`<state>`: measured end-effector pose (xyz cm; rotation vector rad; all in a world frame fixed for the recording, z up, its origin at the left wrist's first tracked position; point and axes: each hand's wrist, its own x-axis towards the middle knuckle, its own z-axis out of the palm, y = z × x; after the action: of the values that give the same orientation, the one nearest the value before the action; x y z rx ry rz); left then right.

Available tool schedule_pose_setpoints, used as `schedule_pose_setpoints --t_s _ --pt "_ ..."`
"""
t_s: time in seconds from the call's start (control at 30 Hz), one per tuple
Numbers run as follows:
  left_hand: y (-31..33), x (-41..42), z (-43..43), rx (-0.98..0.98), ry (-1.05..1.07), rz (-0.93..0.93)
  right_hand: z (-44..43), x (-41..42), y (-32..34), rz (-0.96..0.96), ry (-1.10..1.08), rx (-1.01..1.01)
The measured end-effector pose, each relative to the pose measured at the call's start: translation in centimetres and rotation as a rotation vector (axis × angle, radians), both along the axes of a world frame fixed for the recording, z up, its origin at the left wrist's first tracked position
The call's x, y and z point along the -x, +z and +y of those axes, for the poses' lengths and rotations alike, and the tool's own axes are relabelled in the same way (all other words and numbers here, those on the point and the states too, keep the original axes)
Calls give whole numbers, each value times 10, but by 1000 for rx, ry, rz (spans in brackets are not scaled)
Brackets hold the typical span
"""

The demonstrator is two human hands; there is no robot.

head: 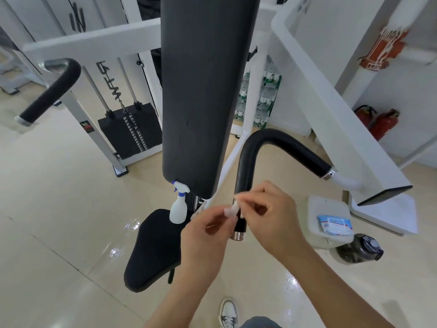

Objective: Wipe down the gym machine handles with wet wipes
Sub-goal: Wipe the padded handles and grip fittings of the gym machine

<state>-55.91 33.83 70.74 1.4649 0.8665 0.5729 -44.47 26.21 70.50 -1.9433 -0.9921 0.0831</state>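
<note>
Pinching a small white wet wipe (232, 210) between both hands, left hand (208, 235) and right hand (272, 214), against the black handle (243, 185) (lower centre); each grip narrow on the wipe.

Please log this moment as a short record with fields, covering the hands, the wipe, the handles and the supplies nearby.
left hand: pinches the wet wipe
right hand: pinches the same wipe, in front of the near handle
near handle: black, bent, metal cap at its lower end
far handle: black, untouched
spray bottle: upright on the seat
wipe pack: on a white stool
dark bottle: beside the stool
</note>
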Motion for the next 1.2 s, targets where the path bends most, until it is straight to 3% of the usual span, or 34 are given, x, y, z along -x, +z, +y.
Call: schedule_pose_setpoints --t_s 0.1,0.23,0.5,0.63,0.77,0.83,0.97,1.1,1.2 --pt "5 -17 13 64 44 -14 8 -1 2 38 -99 -45" --pt "0 -20 17 55 26 6 -6 18 -2 74 5 5" --pt "3 -17 10 -232 -28 44 9 1 5 -66 -102 -26" --pt "3 -17 14 -139 -7 62 -4 8 3 -111 15 21" --pt "9 -35 22 -85 32 21 16 -12 9 -139 -104 -40" --pt "10 -40 24 -141 17 32 18 -15 10 -122 -131 -42" --pt "4 -19 15 -274 -30 47 4 3 8 -141 15 51" --pt "-4 -10 9 -328 -46 43 29 -35 18 -167 -101 -2" --pt "0 -13 6 -447 -121 106 21 -27 17 -137 -43 3"
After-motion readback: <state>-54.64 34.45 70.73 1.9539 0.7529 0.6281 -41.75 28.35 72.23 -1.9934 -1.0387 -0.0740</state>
